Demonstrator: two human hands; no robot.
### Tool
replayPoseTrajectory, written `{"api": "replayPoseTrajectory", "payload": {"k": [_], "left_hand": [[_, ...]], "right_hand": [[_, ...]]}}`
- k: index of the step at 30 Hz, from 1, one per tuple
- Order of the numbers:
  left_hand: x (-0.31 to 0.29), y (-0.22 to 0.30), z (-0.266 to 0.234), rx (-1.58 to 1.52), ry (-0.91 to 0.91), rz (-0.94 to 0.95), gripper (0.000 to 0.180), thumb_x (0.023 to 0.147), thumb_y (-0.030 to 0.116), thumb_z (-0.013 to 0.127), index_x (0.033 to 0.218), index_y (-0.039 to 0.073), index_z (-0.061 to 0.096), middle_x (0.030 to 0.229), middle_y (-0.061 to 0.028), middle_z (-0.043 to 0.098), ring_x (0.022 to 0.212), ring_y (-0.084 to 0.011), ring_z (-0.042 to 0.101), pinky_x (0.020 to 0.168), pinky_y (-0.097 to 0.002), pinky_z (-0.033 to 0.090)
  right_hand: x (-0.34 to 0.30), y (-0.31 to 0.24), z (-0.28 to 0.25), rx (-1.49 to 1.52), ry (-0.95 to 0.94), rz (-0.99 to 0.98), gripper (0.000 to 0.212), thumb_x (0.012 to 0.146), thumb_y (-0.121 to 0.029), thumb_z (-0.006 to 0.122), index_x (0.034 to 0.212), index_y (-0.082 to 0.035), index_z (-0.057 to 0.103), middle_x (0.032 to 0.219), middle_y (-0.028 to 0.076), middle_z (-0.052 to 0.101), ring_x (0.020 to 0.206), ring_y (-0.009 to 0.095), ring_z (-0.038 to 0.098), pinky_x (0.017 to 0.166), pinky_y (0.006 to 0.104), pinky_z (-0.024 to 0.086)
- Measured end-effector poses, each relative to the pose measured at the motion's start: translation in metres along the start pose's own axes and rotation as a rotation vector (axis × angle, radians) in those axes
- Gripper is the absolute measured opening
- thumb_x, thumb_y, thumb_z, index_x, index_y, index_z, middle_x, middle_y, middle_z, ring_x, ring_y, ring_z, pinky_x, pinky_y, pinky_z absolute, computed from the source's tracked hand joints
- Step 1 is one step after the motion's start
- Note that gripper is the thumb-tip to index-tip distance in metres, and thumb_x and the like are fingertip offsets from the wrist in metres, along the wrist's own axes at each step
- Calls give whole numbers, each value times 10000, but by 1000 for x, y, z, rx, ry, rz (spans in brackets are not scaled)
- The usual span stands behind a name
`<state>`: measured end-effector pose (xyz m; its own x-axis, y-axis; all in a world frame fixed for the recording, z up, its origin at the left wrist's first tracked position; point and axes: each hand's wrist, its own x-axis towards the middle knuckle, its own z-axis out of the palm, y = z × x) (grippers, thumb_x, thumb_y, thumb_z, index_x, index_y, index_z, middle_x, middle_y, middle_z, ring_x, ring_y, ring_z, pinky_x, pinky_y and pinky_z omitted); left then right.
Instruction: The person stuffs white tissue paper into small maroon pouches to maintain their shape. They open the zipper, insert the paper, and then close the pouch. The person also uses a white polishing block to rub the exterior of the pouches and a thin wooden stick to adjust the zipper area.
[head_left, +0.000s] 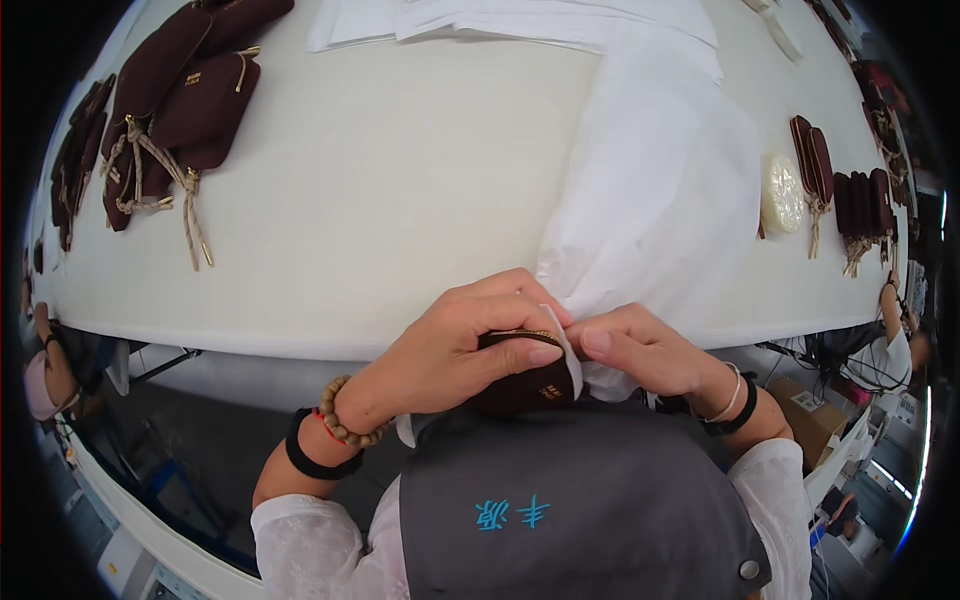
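Close to my body, just off the table's near edge, my left hand (445, 338) is closed around a small dark maroon zip pouch (535, 388) with gold lettering. Its thumb presses on the pouch's front, beside the gold zipper at the top. A thin white sheet (655, 180) runs down the table to both hands, and a fold of white material stands against the pouch's right side. My right hand (645, 348) is closed at that side, thumb against curled fingers, pinching the white sheet. The fingertips of both hands nearly meet, and the pouch's lower part is partly hidden.
Several maroon pouches with beige cord tassels (200, 110) lie at the far left. More white sheets (480, 22) are stacked at the back. On the right are a clear-wrapped cream roll (781, 193) and upright maroon pouches (862, 205). Other people's arms show at both sides.
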<state>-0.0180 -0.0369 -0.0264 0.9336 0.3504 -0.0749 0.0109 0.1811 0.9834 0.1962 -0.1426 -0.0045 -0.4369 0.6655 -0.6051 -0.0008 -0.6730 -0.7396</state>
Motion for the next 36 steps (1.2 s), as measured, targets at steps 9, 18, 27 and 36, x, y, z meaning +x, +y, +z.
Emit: {"api": "replayPoseTrajectory", "payload": {"k": [9,18,27,36], "left_hand": [[-11,-5,10,-42,102,129,126,876,191,684,942,86,705,1237,-72,430,1093,-223,462,948,-374,377],[-16,-11,19,204,258,177,222,860,225,704,1030,88,668,1275,-89,413,1132,-238,445,944,-378,379],[-4,14,9,84,495,-94,339,913,89,612,1234,34,516,923,1,567,838,-67,534,749,-218,442],[-31,-1,-1,306,522,105,278,893,170,667,1138,92,560,1096,-63,510,994,-161,510,834,-313,434]], "right_hand": [[-7,-7,13,243,176,-304,386,972,-142,551,1330,-7,504,992,70,669,830,62,579,672,213,473],[-8,11,12,213,215,-259,442,985,-193,541,1373,6,463,1198,115,627,919,93,595,771,242,485],[-2,-32,20,-515,185,-193,651,915,-134,576,1489,-108,270,1059,138,620,689,206,615,688,310,501],[-1,-11,23,-373,311,-302,637,855,-48,601,1437,-52,342,1315,168,526,774,181,656,694,317,532]]}}
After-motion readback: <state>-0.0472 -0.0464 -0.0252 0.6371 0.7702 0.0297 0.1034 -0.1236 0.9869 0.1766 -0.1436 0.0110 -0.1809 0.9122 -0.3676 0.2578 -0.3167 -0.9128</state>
